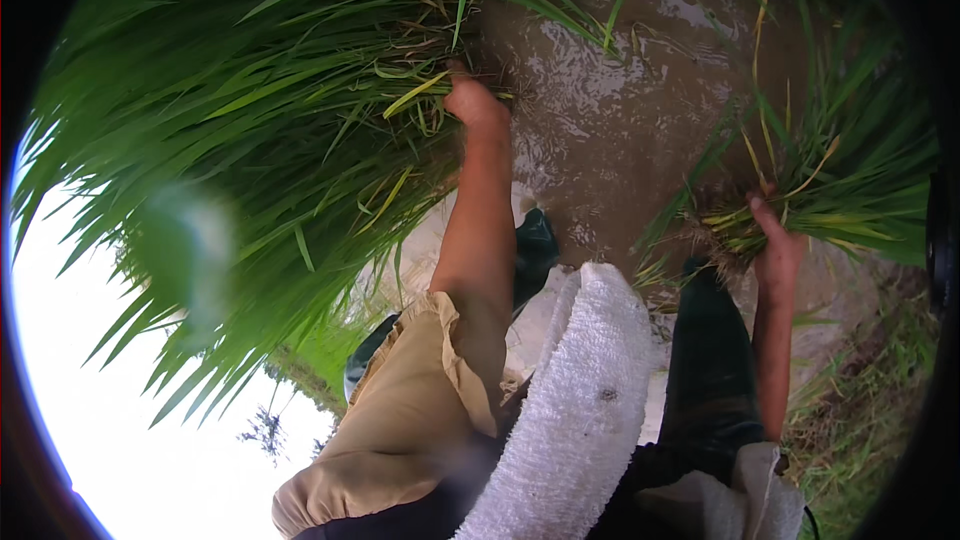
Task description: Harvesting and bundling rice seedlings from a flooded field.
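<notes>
My left hand (478, 103) grips a large bundle of long green rice seedlings (300, 90) near its root end. The leaves fan out to the left and fill much of the upper left of the view, and the fingers are mostly hidden among the stems. On the right, my right hand (778, 244) is closed around a smaller bundle of seedlings (847, 202), with the thumb on top. Matted, muddy roots (724, 244) stick out of that bundle towards the middle, and its leaves point right. Both bundles are held above muddy water.
Brown, shallow water (600, 127) lies before me, with loose seedlings (600, 22) at its far side. Dark green rubber legwear (709, 367) covers my leg. A white towel (577, 390) hangs across the lower middle. A grassy bank (862, 405) rises at the lower right.
</notes>
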A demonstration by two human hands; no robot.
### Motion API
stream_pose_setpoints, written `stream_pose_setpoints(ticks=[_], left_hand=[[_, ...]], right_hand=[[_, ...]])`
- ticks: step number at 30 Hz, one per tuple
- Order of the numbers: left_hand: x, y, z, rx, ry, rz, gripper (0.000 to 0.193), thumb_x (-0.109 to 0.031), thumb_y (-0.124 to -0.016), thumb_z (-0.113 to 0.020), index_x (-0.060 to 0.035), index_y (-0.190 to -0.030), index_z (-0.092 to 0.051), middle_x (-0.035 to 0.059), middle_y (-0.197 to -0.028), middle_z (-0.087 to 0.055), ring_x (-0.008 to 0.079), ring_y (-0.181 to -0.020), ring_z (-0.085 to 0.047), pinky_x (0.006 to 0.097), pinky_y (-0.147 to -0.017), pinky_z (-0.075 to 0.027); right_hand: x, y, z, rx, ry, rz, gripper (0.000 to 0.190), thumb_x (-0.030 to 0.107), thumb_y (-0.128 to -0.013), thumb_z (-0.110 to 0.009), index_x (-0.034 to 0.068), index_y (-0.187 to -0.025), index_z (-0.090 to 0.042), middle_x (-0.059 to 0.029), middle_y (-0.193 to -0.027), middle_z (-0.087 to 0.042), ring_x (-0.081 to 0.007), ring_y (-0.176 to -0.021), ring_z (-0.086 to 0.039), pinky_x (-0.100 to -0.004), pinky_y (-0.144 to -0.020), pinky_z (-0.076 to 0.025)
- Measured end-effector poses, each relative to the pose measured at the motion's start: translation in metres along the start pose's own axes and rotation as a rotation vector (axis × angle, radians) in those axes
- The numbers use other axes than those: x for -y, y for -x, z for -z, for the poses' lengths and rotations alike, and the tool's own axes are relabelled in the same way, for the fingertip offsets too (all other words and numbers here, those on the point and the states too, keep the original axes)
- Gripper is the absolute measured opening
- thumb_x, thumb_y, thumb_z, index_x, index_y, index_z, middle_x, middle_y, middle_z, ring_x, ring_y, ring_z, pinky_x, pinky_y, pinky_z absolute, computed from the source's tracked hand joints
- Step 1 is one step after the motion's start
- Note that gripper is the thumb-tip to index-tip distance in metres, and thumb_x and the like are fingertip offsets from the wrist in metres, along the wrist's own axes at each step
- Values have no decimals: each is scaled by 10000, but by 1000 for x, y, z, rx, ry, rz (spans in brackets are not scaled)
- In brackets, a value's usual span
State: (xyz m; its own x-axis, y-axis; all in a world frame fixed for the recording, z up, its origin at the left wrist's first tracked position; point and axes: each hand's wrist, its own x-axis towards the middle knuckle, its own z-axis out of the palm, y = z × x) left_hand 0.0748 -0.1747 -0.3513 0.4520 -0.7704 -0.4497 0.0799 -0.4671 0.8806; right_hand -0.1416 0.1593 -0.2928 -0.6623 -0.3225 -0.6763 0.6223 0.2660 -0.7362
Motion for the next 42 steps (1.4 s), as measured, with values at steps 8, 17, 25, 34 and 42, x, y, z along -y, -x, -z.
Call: stream_pose_setpoints(ticks=[8,17,25,34,42], left_hand=[[-9,61,72,33,241,-122,207,-190,-888,-497,-16,-998,-517,78,-890,-552,212,-796,-552,375,-661,-477],[-16,-10,60,-50,-150,-94,461,-257,-855,-585,53,-1171,-459,111,-1046,-571,255,-867,-567,400,-769,-487],[-19,-2,36,3,-40,58,602,-287,-792,-664,-17,-1226,-344,117,-1206,-478,280,-1016,-502,474,-751,-447],[-16,3,30,-62,141,102,558,-295,-820,-622,-117,-1264,-334,113,-1184,-495,310,-970,-523,513,-769,-453],[-3,-30,48,107,137,124,211,-241,-833,-549,-33,-856,-567,111,-850,-571,275,-814,-543,450,-715,-457]], right_hand=[[3,2,-2,18,47,5,340,10,-689,-693,21,-999,-551,-46,-941,-564,-153,-877,-553,-296,-807,-430],[1,3,-5,20,2,-24,337,17,-687,-698,24,-991,-553,-35,-907,-571,-143,-854,-551,-288,-801,-430],[4,1,0,39,17,6,327,26,-689,-697,20,-982,-554,-43,-905,-571,-146,-846,-556,-289,-802,-426],[0,2,1,28,29,18,315,25,-686,-696,18,-972,-563,-40,-898,-571,-146,-841,-557,-288,-801,-422],[7,4,-5,23,-45,-28,341,5,-685,-693,19,-996,-555,-41,-929,-567,-141,-852,-552,-274,-800,-431]])
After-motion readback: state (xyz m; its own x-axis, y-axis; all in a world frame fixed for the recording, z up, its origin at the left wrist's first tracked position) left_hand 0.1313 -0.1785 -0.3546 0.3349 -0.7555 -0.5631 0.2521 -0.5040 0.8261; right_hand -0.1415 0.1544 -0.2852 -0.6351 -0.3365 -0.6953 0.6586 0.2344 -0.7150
